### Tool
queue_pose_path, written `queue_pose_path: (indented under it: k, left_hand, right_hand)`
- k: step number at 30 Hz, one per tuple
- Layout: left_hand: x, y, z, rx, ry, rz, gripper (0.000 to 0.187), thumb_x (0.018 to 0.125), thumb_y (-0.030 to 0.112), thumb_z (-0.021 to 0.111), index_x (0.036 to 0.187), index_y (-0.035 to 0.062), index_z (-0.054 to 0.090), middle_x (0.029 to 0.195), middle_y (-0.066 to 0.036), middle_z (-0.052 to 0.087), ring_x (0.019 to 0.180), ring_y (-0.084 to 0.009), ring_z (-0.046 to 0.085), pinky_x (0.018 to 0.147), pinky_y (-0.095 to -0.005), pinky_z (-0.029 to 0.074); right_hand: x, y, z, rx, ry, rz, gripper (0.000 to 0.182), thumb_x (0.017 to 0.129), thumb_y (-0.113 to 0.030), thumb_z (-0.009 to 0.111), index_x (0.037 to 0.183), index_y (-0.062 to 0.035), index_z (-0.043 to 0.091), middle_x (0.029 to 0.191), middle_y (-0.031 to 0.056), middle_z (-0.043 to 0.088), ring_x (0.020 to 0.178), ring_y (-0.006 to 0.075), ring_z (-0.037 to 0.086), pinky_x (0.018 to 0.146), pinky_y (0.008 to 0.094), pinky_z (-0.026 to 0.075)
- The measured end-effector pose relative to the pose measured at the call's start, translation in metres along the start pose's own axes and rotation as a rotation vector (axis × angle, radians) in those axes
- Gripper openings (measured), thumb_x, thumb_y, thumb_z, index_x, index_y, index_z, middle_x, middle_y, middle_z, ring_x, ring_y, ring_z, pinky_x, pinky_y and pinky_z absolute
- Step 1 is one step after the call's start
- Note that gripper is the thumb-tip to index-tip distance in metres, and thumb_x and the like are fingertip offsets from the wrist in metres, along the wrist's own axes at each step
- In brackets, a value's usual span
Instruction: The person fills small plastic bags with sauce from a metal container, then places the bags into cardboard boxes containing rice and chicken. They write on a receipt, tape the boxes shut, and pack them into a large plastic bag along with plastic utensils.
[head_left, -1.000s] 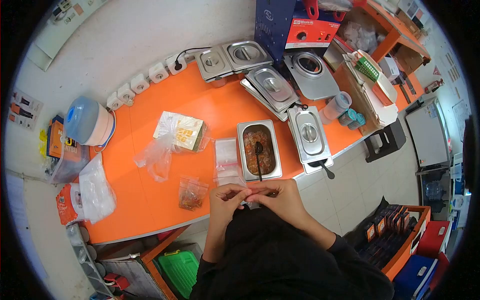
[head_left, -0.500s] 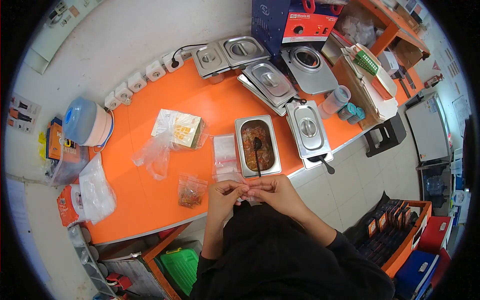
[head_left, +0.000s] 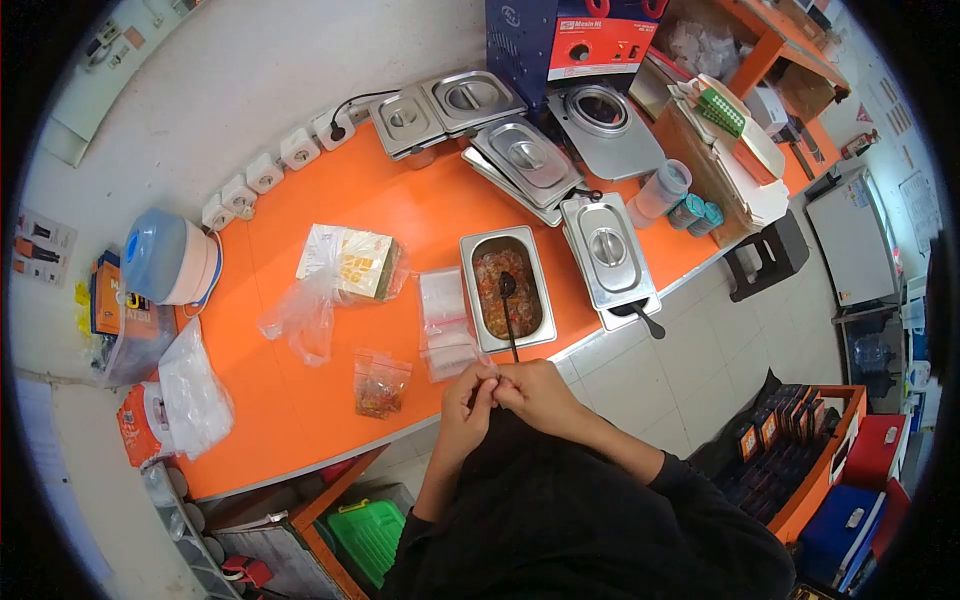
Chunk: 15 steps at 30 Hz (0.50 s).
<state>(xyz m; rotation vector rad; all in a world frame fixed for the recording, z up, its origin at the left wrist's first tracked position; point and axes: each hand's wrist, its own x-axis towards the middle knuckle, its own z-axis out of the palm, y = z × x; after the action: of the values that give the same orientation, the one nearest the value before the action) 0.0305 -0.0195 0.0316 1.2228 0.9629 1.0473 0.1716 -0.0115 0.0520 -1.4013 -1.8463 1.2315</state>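
My left hand (head_left: pixel 467 408) and my right hand (head_left: pixel 540 395) meet at the table's front edge, fingers pinched together. A bit of clear plastic shows at the fingertips; most of it is hidden. Just beyond them stands a steel pan (head_left: pixel 548 325) of reddish chopped food (head_left: pixel 494 305), with a black ladle (head_left: pixel 508 290) resting in it. Left of the pan lies a stack of clear zip bags (head_left: pixel 445 315). Farther left, a filled zip bag (head_left: pixel 381 385) lies flat on the orange table (head_left: pixel 290 420).
A box in a plastic bag (head_left: pixel 365 265) lies behind the filled bag. Lidded steel pans (head_left: pixel 606 250) stand right and behind, near a blue and red machine (head_left: pixel 598 50). Clear cups (head_left: pixel 668 185) stand at the right edge. A blue-lidded container (head_left: pixel 160 255) is far left.
My fingers have closed more tightly together, and the plastic between them shows less. The view has shifted slightly; the pan, ladle and bags look unmoved on the table.
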Motion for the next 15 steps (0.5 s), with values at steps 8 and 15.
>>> queue_pose_path:
  k: [8,15]
  left_hand:
    - [0.005,-0.005,-0.003,-0.478,-0.065,-0.01,0.016,0.087,0.011,0.05,0.074,0.0049,0.044,0.067,0.003,0.04,0.058,-0.005,0.037,0.053,-0.0199,0.032]
    - [0.003,0.025,-0.007,0.603,0.134,-0.012,0.013,0.075,0.001,0.056,0.07,0.0053,0.045,0.068,-0.005,0.044,0.059,-0.011,0.04,0.054,-0.0234,0.032]
  right_hand:
    - [0.002,-0.012,-0.016,0.294,-0.043,-0.041,0.018,0.085,-0.013,0.046,0.073,0.0001,0.05,0.064,0.0178,0.054,0.066,0.0339,0.056,0.056,0.0364,0.042]
    - [-0.004,-0.028,-0.038,-0.236,0.249,0.023,0.016,0.076,-0.014,0.059,0.072,-0.0025,0.048,0.059,0.0127,0.053,0.054,0.03,0.055,0.051,0.0344,0.041]
